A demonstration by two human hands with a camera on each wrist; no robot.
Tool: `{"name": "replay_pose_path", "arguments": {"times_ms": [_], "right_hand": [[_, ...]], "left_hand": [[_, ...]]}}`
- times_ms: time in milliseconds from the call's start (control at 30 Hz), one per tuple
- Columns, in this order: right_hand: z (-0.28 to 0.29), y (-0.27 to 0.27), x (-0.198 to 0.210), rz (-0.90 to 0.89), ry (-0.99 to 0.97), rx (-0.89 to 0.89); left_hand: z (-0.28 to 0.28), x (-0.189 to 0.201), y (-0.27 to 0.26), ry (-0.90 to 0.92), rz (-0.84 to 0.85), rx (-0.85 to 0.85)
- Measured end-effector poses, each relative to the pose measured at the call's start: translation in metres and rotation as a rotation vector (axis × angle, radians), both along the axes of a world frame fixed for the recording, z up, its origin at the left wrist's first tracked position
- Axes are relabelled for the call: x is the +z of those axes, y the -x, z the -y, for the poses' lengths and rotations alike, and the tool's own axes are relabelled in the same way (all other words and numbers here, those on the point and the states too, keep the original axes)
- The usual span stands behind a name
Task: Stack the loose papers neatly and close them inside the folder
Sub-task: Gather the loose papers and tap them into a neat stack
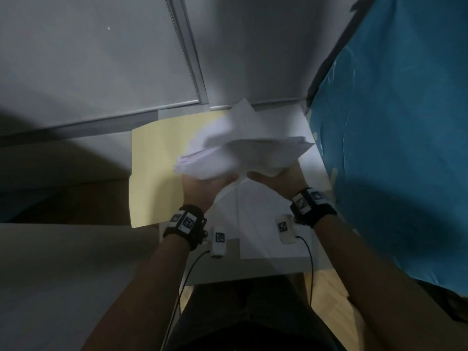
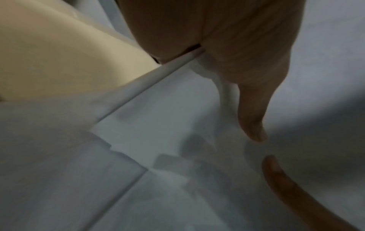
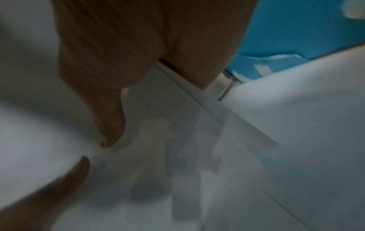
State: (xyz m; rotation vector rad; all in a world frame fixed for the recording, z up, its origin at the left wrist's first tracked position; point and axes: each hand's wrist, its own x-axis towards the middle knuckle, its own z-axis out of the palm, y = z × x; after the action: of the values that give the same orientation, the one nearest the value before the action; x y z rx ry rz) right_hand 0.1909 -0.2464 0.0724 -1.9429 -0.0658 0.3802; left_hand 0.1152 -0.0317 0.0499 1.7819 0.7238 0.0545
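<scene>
Paper stack (image 1: pixel 243 150), white and uneven, is held up above a white tabletop (image 1: pixel 307 163) by both hands. The left hand (image 1: pixel 200 188) grips the stack's near left edge, and the right hand (image 1: pixel 276 179) grips the near right edge. The sheets are blurred and fanned out of line, with one corner sticking up at the far side.

In the left wrist view, the left hand (image 2: pixel 227 46) has the edge of the sheets (image 2: pixel 177 65) pinched between thumb (image 2: pixel 254 109) and palm, the fingers hidden behind the paper. In the right wrist view, the right hand (image 3: pixel 138 46) pinches the opposite edge of the sheets (image 3: pixel 177 109) the same way, its thumb (image 3: pixel 110 121) lying on the top sheet.

An open pale yellow folder (image 1: pixel 157 168) lies flat on the tabletop, to the left of and partly under the raised stack. More white paper (image 1: pixel 255 219) lies on the tabletop beneath the hands, near the front edge.

Each wrist carries a black strap with a small camera unit and a cable. A blue sheet (image 1: pixel 395 138) hangs along the right side of the tabletop, and a grey wall (image 1: pixel 88 59) stands behind it.
</scene>
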Motion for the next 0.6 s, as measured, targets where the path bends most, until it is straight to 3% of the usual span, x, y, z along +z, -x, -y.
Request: {"name": "replay_pose_path", "arguments": {"times_ms": [200, 467, 533, 600], "right_hand": [[-0.010, 0.008, -0.012, -0.110, -0.069, -0.100], [-0.001, 0.004, -0.024, -0.052, 0.019, -0.022], [0.026, -0.003, -0.035, 0.019, 0.160, -0.164], [0.059, -0.013, -0.062, 0.024, 0.459, -0.209]], "left_hand": [[0.000, -0.009, -0.005, 0.038, 0.102, 0.155], [-0.009, -0.018, 0.000, -0.019, 0.053, 0.088], [-0.026, -0.016, 0.005, 0.004, 0.021, 0.146], [-0.043, -0.023, 0.018, -0.019, -0.063, 0.176]]}}
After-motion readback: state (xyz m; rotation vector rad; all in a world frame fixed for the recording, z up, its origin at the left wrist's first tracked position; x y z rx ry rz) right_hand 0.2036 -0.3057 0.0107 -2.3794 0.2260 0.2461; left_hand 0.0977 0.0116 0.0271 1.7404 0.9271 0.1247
